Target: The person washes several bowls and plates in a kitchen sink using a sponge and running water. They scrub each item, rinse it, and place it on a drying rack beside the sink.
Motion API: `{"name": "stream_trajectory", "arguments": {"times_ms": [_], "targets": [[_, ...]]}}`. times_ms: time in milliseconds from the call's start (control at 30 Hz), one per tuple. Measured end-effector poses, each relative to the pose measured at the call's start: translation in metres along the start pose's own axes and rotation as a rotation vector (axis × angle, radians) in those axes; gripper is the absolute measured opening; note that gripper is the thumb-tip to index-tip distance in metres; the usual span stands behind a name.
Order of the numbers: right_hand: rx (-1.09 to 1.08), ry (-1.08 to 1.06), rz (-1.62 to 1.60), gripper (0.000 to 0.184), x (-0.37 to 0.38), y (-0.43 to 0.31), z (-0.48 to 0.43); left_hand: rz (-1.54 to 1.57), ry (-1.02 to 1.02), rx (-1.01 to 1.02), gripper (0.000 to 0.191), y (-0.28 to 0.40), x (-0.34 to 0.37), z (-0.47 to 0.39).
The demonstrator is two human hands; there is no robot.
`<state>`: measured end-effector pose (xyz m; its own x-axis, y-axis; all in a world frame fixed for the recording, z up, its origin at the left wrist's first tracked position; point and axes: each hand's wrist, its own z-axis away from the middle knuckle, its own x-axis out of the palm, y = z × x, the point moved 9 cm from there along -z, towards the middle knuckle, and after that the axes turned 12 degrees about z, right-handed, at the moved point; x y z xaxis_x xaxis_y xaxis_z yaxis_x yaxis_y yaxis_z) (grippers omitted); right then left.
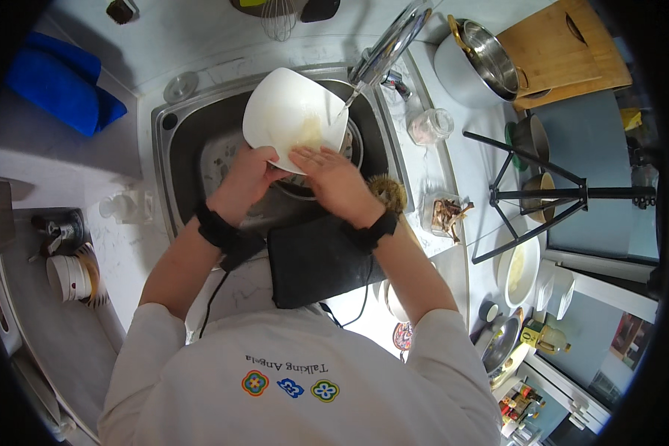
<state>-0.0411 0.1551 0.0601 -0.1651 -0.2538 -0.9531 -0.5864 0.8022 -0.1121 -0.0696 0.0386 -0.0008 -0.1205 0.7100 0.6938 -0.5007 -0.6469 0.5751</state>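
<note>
Over the sink (pixel 212 161) I see a white squarish bowl (pixel 281 108), tilted with its inside towards me. My left hand (pixel 248 175) grips its near rim, thumb on the inner side. The fingers of my right hand (pixel 334 178) lie flat on the inside near the rim, beside a yellowish patch; its thumb is hidden. A thin stream of water from the chrome faucet (pixel 390 44) meets the bowl's right side. Below the bowl, a round metal vessel (pixel 355 139) shows partly in the sink; its contents are mostly covered.
A bristly brown scrubber (pixel 387 192) is by the sink's right edge, close to my right wrist. Right of it stand a glass jar (pixel 432 127), a clear container of brown scraps (pixel 446 214) and a black tripod (pixel 535 195). A dark flat pad (pixel 318 262) lies below my wrists.
</note>
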Motion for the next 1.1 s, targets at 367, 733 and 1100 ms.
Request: {"name": "stream_trajectory", "arguments": {"times_ms": [367, 733, 1100], "targets": [[0.036, 0.009, 0.033, 0.030, 0.007, 0.000, -0.001, 0.057, -0.032, -0.069, 0.031, -0.006, -0.006, -0.006], [0.019, 0.075, -0.105, 0.033, 0.003, -0.008, -0.006, 0.156, -0.016, -0.038, 0.031, -0.023, -0.027, -0.022], [0.088, -0.041, -0.120, 0.034, 0.010, -0.007, -0.009, 0.127, -0.088, -0.091, 0.033, -0.026, -0.009, -0.015]]}}
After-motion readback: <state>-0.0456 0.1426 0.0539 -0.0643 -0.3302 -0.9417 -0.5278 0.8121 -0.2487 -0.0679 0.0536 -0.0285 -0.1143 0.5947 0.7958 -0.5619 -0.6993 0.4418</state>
